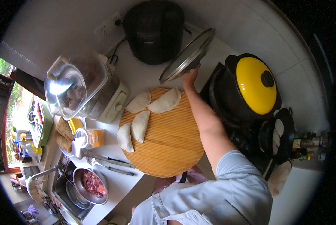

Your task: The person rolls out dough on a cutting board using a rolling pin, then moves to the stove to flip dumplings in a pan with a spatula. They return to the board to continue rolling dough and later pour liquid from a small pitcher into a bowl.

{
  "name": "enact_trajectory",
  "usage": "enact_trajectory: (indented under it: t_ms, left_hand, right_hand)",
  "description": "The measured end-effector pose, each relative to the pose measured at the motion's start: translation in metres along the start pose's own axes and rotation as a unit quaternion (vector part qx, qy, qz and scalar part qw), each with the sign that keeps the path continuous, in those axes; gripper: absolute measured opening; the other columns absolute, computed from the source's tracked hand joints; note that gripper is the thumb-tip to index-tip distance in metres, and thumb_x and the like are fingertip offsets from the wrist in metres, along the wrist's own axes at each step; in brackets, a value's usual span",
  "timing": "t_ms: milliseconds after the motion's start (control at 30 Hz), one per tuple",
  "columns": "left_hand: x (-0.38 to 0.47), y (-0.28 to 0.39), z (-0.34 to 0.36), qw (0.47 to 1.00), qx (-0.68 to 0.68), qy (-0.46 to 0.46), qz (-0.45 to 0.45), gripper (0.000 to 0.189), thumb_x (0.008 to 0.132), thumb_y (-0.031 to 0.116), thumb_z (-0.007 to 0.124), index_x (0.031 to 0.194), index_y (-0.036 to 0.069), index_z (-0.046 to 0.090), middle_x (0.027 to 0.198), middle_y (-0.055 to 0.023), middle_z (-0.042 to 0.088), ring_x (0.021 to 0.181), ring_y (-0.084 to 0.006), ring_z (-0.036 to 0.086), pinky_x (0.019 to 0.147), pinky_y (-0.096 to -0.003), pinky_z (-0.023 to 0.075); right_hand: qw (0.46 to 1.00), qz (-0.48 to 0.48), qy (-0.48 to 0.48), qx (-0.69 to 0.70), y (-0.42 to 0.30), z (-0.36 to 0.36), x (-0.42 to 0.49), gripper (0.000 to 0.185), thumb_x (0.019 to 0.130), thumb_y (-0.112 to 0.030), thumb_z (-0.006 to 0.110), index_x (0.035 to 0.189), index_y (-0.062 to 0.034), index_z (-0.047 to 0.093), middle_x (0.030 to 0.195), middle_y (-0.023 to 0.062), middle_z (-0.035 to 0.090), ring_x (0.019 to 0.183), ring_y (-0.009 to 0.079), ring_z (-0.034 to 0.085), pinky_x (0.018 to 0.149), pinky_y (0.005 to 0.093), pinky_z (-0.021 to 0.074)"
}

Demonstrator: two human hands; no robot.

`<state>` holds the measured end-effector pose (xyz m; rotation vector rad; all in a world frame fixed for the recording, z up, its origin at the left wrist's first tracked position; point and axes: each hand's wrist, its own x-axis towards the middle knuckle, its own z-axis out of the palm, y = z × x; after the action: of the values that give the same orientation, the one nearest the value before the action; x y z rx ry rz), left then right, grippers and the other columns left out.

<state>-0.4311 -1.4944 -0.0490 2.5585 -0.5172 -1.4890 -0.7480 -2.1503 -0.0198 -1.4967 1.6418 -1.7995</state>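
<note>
My right hand [191, 76] grips a metal-rimmed glass lid [187, 57] from its underside, holding it tilted up past the far edge of a round wooden board [173, 135]. Large half-moon dough dumplings lie on the board: two at its far edge [165, 101] [139, 102] and two along its left side [140, 126] [125, 137]. My left hand is out of view; a small patch of skin shows at my shirt's left edge, too little to identify. Further dumplings [276, 137] lie in a black pan [287, 132] at the right.
A black pot with a yellow lid [256, 85] stands on the stove. A black appliance [154, 32] stands behind; a steamer with a clear cover [80, 87] stands left. Nearer are a plastic jar [90, 137], a spatula and fork [111, 166], and a bowl of raw meat [93, 184] over the sink.
</note>
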Motion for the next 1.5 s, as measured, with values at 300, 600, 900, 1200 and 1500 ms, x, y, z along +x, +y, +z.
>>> enact_trajectory:
  t_ms: [300, 600, 900, 1200, 1500]
  left_hand:
    - [-0.066, -0.073, 0.009, 0.999, 0.004, -0.013, 0.031, 0.03, 0.092, 0.023, 0.055, 0.098, -0.005, 0.064, 0.088, -0.0198, 0.068, 0.08, -0.0261, 0.065, 0.072, -0.0405, 0.0505]
    - [-0.059, -0.066, 0.018, 0.996, -0.067, -0.026, 0.046, 0.028, 0.093, 0.015, 0.054, 0.113, -0.004, 0.061, 0.087, -0.0137, 0.07, 0.078, -0.0206, 0.069, 0.074, -0.0324, 0.0529]
    - [-0.049, -0.086, 0.014, 0.982, -0.161, 0.022, 0.095, 0.03, 0.092, 0.02, 0.055, 0.111, 0.0, 0.063, 0.09, -0.0141, 0.07, 0.08, -0.0218, 0.069, 0.077, -0.0341, 0.0521]
    - [-0.061, -0.094, 0.012, 0.988, -0.106, -0.021, 0.113, 0.027, 0.091, 0.02, 0.057, 0.109, 0.002, 0.066, 0.091, -0.0156, 0.07, 0.082, -0.0245, 0.068, 0.078, -0.0348, 0.0519]
    - [-0.013, -0.055, 0.033, 0.953, 0.051, -0.071, 0.29, 0.026, 0.09, 0.021, 0.055, 0.102, 0.001, 0.067, 0.09, -0.0165, 0.07, 0.081, -0.029, 0.067, 0.075, -0.039, 0.0515]
  right_hand:
    - [0.974, 0.099, -0.088, -0.184, -0.002, -0.042, -0.026, 0.075, 0.088, -0.013, 0.062, 0.148, 0.0009, 0.019, 0.146, 0.0269, 0.028, 0.132, 0.0364, 0.039, 0.107, 0.0446, 0.0361]
    - [0.847, -0.165, -0.503, 0.05, -0.261, -0.085, -0.286, 0.008, 0.081, -0.013, 0.064, 0.087, -0.009, 0.06, 0.083, 0.012, 0.063, 0.081, 0.0338, 0.059, 0.071, 0.0448, 0.0457]
    - [0.699, -0.286, -0.634, -0.168, -0.268, -0.046, -0.405, 0.036, 0.086, -0.017, 0.059, 0.118, -0.0095, 0.045, 0.097, 0.0148, 0.063, 0.086, 0.0352, 0.063, 0.075, 0.0468, 0.0505]
    - [0.774, -0.134, -0.61, -0.102, -0.296, -0.109, -0.397, 0.046, 0.089, -0.012, 0.052, 0.132, -0.006, 0.037, 0.114, 0.026, 0.059, 0.092, 0.0444, 0.062, 0.077, 0.0502, 0.0495]
    - [0.793, 0.277, -0.507, 0.194, -0.323, -0.277, -0.327, 0.029, 0.097, -0.015, 0.051, 0.122, -0.0014, 0.049, 0.075, -0.003, 0.044, 0.057, 0.0029, 0.039, 0.049, 0.0189, 0.0372]
